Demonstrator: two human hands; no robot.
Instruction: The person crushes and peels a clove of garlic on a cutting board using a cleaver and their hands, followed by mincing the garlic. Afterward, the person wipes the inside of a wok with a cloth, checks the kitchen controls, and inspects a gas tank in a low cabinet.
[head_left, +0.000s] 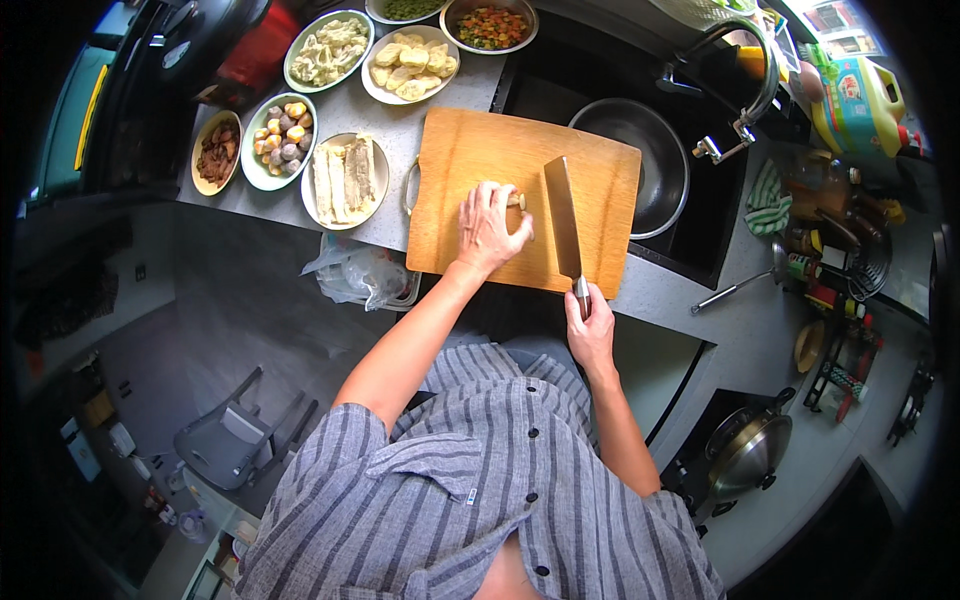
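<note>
A wooden cutting board (465, 150) lies before me, bridging the counter and the sink edge. Over its middle, my left hand (486, 229) is bent, with its thumb apart from the fingers. Small pale pieces, perhaps garlic cloves (517, 201), show at its fingertips; whether they are gripped is unclear. My right hand (592, 326) holds a cleaver (562, 217) by its handle at the board's near edge. The blade points away from me over the board's right half, apart from the pale pieces.
Left of the board stand a plate of pale strips (345, 180), a bowl of round balls (279, 139), a dish of brown pieces (217, 152) and a plate of pale slices (412, 64). A black wok (664, 176) sits in the sink under the faucet (731, 142). A whisk (731, 291) lies right.
</note>
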